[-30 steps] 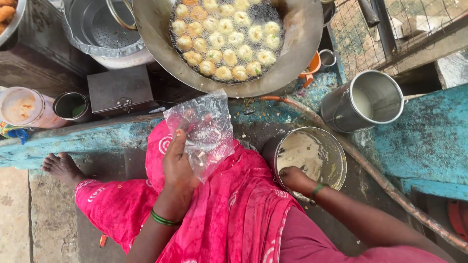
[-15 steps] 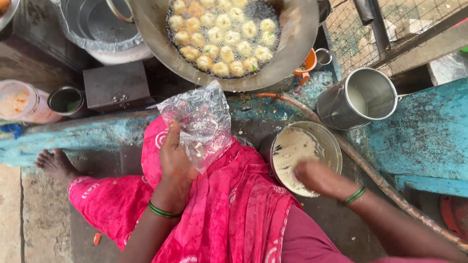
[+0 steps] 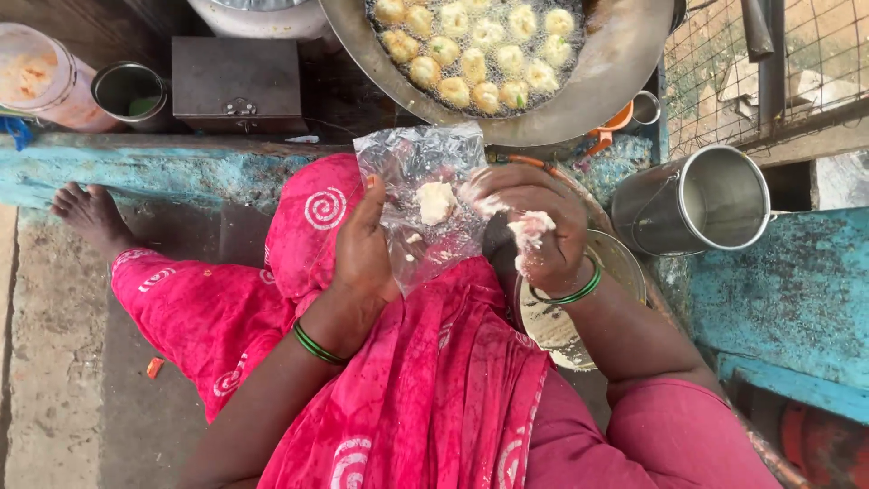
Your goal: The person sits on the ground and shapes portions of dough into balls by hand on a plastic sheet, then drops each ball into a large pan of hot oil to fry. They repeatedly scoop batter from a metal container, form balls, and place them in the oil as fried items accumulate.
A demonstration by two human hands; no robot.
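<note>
Batter lump [image 3: 436, 201] on plastic sheet [image 3: 425, 195]; fritters [image 3: 480, 41] in frying pan [image 3: 615, 72].

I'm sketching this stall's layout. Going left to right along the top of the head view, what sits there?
Plastic jar → small steel cup → dark metal box → big frying pan of fritters → steel pail.

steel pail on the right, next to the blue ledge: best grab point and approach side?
Take the steel pail by its rim on the side nearest the bowl of batter, coming from above. It stands upright with its mouth open to the camera, so the rim is exposed. Its thin wire bail lies folded against the wall, harder to catch. The blue ledge probably blocks the far side.
</note>
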